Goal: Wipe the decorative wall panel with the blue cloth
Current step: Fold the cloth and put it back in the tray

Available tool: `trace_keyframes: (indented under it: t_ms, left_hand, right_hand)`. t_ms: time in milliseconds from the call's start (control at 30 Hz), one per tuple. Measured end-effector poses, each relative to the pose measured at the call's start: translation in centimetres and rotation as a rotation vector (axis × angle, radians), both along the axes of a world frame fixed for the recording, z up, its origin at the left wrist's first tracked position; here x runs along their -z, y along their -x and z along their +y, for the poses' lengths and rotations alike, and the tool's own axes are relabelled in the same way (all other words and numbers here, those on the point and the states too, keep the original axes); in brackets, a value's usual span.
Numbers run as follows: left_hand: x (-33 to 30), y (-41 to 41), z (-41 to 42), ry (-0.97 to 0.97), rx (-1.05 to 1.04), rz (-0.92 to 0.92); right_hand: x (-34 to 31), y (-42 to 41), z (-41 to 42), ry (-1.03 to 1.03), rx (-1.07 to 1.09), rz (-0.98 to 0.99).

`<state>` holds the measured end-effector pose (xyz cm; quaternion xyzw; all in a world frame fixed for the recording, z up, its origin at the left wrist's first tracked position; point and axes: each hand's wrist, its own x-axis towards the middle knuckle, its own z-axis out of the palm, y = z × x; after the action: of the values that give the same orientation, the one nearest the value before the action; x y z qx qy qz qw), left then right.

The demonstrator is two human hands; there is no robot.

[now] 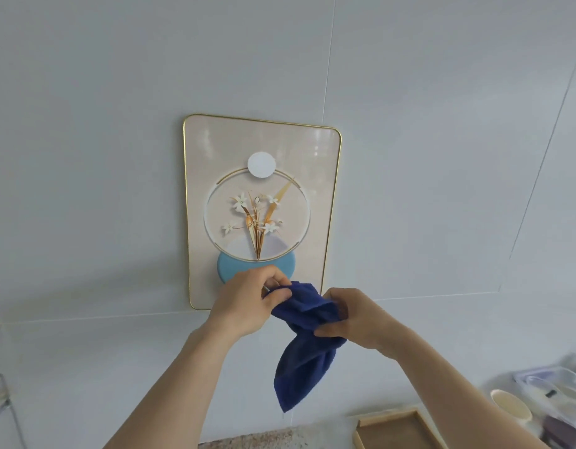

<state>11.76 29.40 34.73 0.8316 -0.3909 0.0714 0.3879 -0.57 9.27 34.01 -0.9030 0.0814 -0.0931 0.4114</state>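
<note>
The decorative wall panel [264,150] hangs on the pale tiled wall: beige, gold-edged, with white flowers in a ring, a white disc and a light blue shape. Both hands are raised in front of its lower edge. My left hand [244,303] pinches one end of the dark blue cloth [304,348]. My right hand [354,319] grips the bunched middle of the cloth. The rest of the cloth hangs down loosely below the hands. The cloth is not touching the panel face that I can see. The panel's bottom edge is partly hidden by the hands.
A wooden tray [400,429] sits on the speckled counter [267,437] at the bottom right. Beside it stand a cream cup [510,405] and a clear plastic container [558,390]. A clear rack edge [1,403] shows at the far left.
</note>
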Motion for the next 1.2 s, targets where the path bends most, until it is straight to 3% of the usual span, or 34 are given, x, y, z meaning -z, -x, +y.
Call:
trace_keyframes:
  t_ms: [167,567,800,1200]
  left_hand:
    - [1.3,0.6,-1.2,-0.074,-0.075,-0.023]
    - [5.5,2.8,-7.0,-0.172,-0.157,0.031]
    - [9.6,5.6,-13.6,-0.234,-0.081,0.100]
    - [20.4,9.7,-25.3,-0.353,-0.049,0.339]
  right_hand:
    - [-0.1,1.4,-3.2,0.208,0.121,-0.033]
    - [3.4,4.5,-9.5,0.231,0.209,0.014]
    - [8.1,7.1,-14.2,0.308,0.265,0.118]
    - [20.1,11.5,-22.4,0.105,0.394,0.197]
